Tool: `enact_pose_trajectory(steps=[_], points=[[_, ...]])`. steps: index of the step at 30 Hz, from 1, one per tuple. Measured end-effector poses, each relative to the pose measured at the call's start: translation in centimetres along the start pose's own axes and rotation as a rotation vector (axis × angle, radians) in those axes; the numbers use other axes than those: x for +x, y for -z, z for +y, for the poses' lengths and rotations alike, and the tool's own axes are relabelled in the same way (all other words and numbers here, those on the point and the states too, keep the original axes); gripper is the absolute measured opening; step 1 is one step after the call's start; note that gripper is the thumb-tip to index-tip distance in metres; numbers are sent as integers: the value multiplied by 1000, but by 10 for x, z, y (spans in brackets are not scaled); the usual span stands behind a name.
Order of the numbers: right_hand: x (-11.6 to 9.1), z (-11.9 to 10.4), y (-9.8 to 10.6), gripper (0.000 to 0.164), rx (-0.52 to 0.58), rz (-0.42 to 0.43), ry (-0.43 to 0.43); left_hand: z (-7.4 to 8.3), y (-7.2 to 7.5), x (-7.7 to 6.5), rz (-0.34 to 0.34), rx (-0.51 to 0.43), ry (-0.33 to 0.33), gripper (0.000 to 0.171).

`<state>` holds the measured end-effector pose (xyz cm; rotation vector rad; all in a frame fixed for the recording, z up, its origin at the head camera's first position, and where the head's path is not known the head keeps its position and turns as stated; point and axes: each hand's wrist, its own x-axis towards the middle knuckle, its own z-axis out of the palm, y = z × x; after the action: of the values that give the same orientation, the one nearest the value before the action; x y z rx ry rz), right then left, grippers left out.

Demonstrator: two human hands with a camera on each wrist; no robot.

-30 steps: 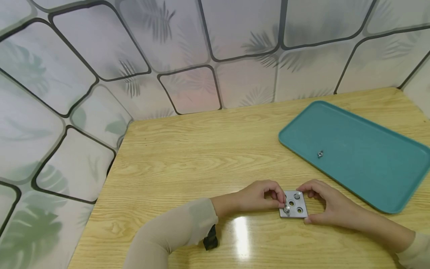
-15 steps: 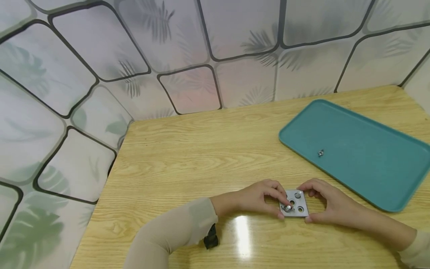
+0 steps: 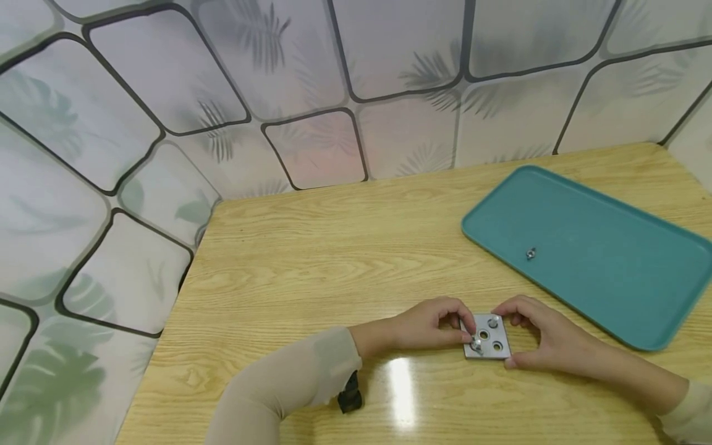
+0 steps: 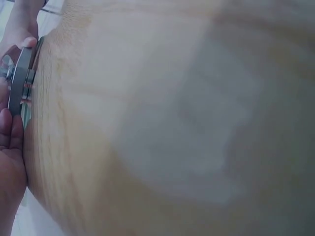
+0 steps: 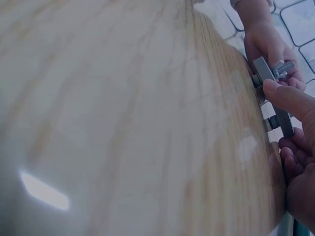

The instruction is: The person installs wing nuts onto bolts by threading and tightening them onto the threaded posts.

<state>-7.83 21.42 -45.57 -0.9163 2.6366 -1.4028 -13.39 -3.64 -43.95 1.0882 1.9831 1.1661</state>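
Observation:
A square metal plate [image 3: 491, 350] with round holes lies level just above the wooden table, raised on bolt heads [image 5: 272, 122] seen under it in the right wrist view. A wing nut [image 5: 281, 70] sits on the bolt at its near left corner. My left hand [image 3: 431, 324] has thumb and index finger at that wing nut, pinching it. The far right corner has a second bolt [image 3: 493, 322], standing upright with no nut on it. My right hand [image 3: 547, 340] grips the plate's right side, thumb at the near corner and index finger at the far one.
A teal tray [image 3: 612, 247] lies to the right, beyond my right hand, with a loose wing nut [image 3: 531, 254] near its left rim. The wooden table [image 3: 311, 259] meets a patterned curtain [image 3: 400, 136] at the back and left.
Half a second ago my left index finger reached over the wing nut, the thumb apart at the plate's edge; now both are together at the nut. My right hand keeps its grip.

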Motion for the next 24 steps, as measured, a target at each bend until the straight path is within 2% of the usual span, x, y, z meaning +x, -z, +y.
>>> enact_pose_trajectory(steps=[3,9,12,19,24], points=[[0,0,0,64,2,0,-6,1,-1,0,21,2,-5,8],[0,0,0,64,0,4,-8,3,-1,0,21,45,-21,9],[0,-1,1,64,-6,3,-13,2,0,1,17,62,-31,14],[2,-4,2,61,-25,-13,-27,-3,0,0,-9,125,-107,30],[4,-6,4,61,-26,-26,-39,-4,0,-1,-9,99,-118,27]])
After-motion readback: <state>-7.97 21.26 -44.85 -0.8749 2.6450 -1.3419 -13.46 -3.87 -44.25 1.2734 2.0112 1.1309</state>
